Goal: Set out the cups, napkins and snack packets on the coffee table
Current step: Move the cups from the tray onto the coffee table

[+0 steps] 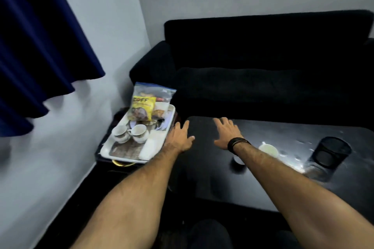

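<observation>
A white tray (105,150) sits on a low dark stand at the left. On it stand two white cups (129,132), a stack of white napkins (148,147) and a clear zip bag of snack packets (150,101) with a yellow packet in front. My left hand (179,137) reaches toward the tray's right edge, fingers apart, holding nothing. My right hand (226,132) hovers open over the black coffee table (202,168). One white cup (268,150) stands on the table just right of my right wrist.
A black mesh cup (329,152) stands on the table's right side, with light specks around it. A black sofa (263,66) lies behind the table. A blue curtain (36,46) hangs at the left wall.
</observation>
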A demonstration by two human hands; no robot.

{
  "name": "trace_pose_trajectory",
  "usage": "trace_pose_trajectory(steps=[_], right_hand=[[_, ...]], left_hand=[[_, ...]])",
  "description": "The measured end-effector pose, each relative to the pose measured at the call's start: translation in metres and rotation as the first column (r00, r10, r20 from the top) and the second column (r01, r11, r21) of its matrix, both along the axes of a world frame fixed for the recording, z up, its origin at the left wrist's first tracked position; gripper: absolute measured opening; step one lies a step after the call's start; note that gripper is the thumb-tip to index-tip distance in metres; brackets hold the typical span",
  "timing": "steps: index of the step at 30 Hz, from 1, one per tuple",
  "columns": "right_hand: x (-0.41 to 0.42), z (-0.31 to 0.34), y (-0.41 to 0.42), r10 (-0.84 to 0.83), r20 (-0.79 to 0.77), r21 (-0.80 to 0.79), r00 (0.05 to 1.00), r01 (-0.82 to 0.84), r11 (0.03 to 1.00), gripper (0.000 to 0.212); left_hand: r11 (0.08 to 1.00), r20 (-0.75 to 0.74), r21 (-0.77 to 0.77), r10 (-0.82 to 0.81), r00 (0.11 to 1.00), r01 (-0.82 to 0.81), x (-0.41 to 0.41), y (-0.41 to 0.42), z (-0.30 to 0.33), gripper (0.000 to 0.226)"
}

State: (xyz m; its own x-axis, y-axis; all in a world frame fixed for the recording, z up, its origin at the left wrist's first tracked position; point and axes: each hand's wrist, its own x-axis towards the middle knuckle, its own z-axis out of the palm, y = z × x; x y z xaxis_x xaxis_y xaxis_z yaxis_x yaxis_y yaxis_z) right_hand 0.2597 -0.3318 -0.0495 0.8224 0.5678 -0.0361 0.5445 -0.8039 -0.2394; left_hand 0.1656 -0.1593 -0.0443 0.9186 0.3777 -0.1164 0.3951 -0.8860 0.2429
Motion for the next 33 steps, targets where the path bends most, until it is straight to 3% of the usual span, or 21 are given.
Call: trace_pose_trajectory(steps=[8, 13, 19, 22, 26, 29, 33], right_hand=[[-0.055, -0.003, 0.153, 0.278, -0.03, 0.054, 0.96, -0.276, 0.96, 0.072], [-0.057, -0.01, 0.229, 0.395, -0.102, 0.09, 0.913, -0.387, 0.918, 0.077], [-0.045, -0.028, 0.289, 0.493, -0.124, 0.037, 0.861, -0.493, 0.869, 0.079], [-0.036, -0.038, 0.306, 0.505, -0.131, 0.027, 0.853, -0.506, 0.862, 0.074], [-0.033, -0.049, 0.317, 0.484, -0.179, 0.032, 0.856, -0.487, 0.873, 0.063], [-0.03, -0.051, 0.317, 0.458, -0.206, 0.132, 0.865, -0.439, 0.889, 0.061], [-0.013, -0.027, 0.302, 0.364, -0.214, 0.282, 0.906, -0.3, 0.911, 0.074]], left_hand=[[0.943, 0.079, 0.036, 0.326, 0.942, -0.33, -0.08, 0.124, -0.001, 0.061], [0.845, 0.072, -0.018, 0.535, 0.842, -0.535, -0.094, 0.177, -0.015, 0.069], [0.781, 0.034, -0.091, 0.622, 0.782, -0.618, -0.067, 0.219, -0.022, 0.086], [0.768, -0.023, -0.106, 0.633, 0.774, -0.631, -0.05, 0.23, -0.025, 0.086], [0.741, -0.067, -0.101, 0.66, 0.748, -0.663, -0.034, 0.236, -0.032, 0.064], [0.727, -0.036, -0.122, 0.677, 0.735, -0.676, -0.032, 0.235, -0.038, 0.059], [0.763, 0.074, -0.085, 0.646, 0.76, -0.64, -0.033, 0.223, -0.029, 0.052]])
